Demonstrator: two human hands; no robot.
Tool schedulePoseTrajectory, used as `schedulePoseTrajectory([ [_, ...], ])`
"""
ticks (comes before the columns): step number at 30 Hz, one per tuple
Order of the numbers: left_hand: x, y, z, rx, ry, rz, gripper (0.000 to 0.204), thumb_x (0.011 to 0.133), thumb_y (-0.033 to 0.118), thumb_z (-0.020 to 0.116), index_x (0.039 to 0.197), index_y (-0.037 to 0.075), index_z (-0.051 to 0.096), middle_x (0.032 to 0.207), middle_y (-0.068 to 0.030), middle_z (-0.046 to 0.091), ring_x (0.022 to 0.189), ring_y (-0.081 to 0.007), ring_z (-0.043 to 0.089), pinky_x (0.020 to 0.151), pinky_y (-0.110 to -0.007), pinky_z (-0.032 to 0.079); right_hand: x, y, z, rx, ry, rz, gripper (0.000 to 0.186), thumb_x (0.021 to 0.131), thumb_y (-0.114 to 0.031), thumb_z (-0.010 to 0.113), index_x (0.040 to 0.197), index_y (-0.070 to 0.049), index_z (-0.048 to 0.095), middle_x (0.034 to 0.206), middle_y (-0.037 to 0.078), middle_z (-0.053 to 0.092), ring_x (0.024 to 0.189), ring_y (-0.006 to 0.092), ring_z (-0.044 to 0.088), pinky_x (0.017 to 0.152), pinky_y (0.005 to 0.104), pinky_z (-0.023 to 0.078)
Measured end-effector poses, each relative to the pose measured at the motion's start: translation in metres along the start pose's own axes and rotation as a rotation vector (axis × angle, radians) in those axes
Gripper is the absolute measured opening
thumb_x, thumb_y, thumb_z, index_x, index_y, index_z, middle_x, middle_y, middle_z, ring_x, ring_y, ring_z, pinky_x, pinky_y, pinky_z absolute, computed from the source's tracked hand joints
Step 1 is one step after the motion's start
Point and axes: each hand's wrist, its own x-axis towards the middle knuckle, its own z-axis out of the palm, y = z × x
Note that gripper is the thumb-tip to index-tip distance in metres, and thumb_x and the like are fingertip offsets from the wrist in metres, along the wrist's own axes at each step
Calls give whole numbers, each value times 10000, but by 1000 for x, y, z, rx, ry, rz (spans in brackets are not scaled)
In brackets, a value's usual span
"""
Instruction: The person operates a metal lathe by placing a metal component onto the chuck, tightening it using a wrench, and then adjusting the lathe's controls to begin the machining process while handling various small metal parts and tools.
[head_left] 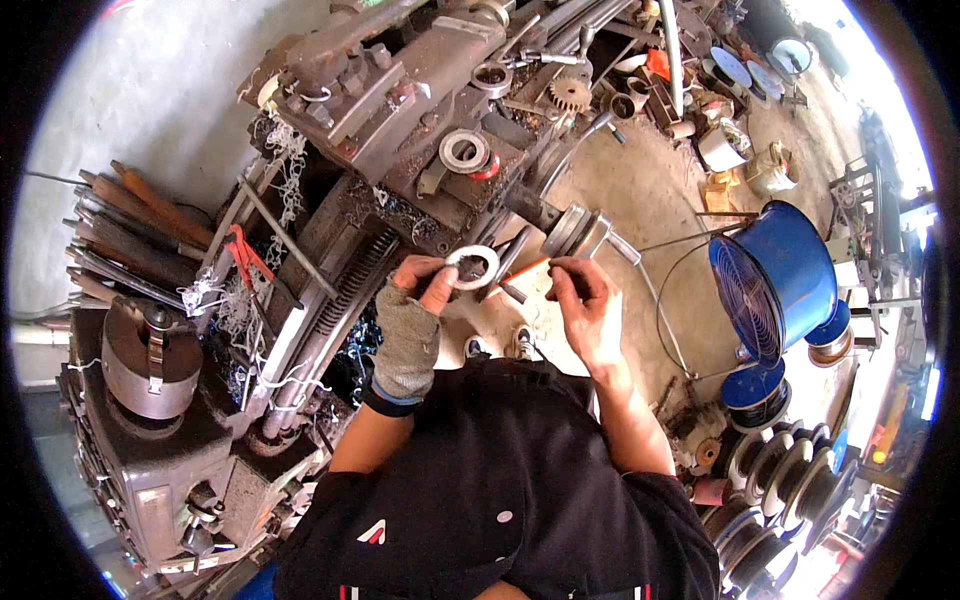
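Note:
My left hand (422,285), in a grey fingerless glove, grips a pale metal ring (483,278) with a dark centre. My right hand (582,300) has its fingers curled closed just right of the ring. A thin orange stick (522,271) reaches to its fingertips, but I cannot tell whether it is held. Beyond both hands is the grimy lathe carriage (400,110), carrying another light ring (462,150) over a red part and a toothed gear (568,94). A round chrome fitting (580,235) with a handle sits beyond my right hand.
Worn bars (140,220), red-handled pliers (245,255) and a cylindrical metal block (145,370) lie left. A lead screw (355,280) runs beside metal shavings. A blue drum fan (790,275), cables and stacked metal discs (775,470) occupy the right. Cluttered parts and containers (720,145) stand behind.

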Motion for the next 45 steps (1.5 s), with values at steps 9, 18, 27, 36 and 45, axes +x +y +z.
schedulePoseTrajectory([
  [9, -27, -1, -3, 30, 176, -174, 154, 937, 158, 722, 989, 21, 679, 912, -11, 635, 846, -110, 567, 785, -274, 461, -2, 8, -33, 44, 108, 74, 144, 969, -91, 642, 1050, 13, 701, 857, 77, 696, 707, 113, 666, 630, 267, 525],
  [18, -148, -14, 44, 127, 679, -329, 196, 939, 208, 719, 990, 22, 683, 882, 14, 627, 795, -89, 521, 722, -253, 428, -29, 88, -99, -141, -207, -25, 113, 942, -14, 632, 1019, 13, 710, 780, 60, 661, 645, 105, 627, 600, 251, 497],
  [27, -263, -26, 125, -36, 877, -524, 198, 933, 181, 728, 1037, 20, 682, 922, -20, 661, 823, -116, 587, 753, -279, 475, -75, 142, -135, -282, -785, 11, 139, 847, -7, 731, 985, -3, 713, 905, 102, 683, 758, 178, 682, 693, 279, 532],
  [36, -380, -101, 152, 36, 1058, -639, 138, 850, -35, 730, 957, 11, 654, 910, -90, 645, 799, -170, 605, 731, -289, 494, -119, 336, -107, -651, -1313, 47, 178, 852, -126, 739, 990, -14, 726, 953, 153, 727, 801, 274, 719, 730, 378, 578],
  [45, -489, -244, 171, 18, 975, -956, 80, 851, -12, 700, 909, 19, 654, 846, -51, 630, 766, -139, 601, 728, -280, 491, -176, 659, -25, -981, -1240, 61, 351, 850, -290, 772, 1086, -33, 742, 963, 140, 750, 882, 299, 716, 809, 422, 566],
])
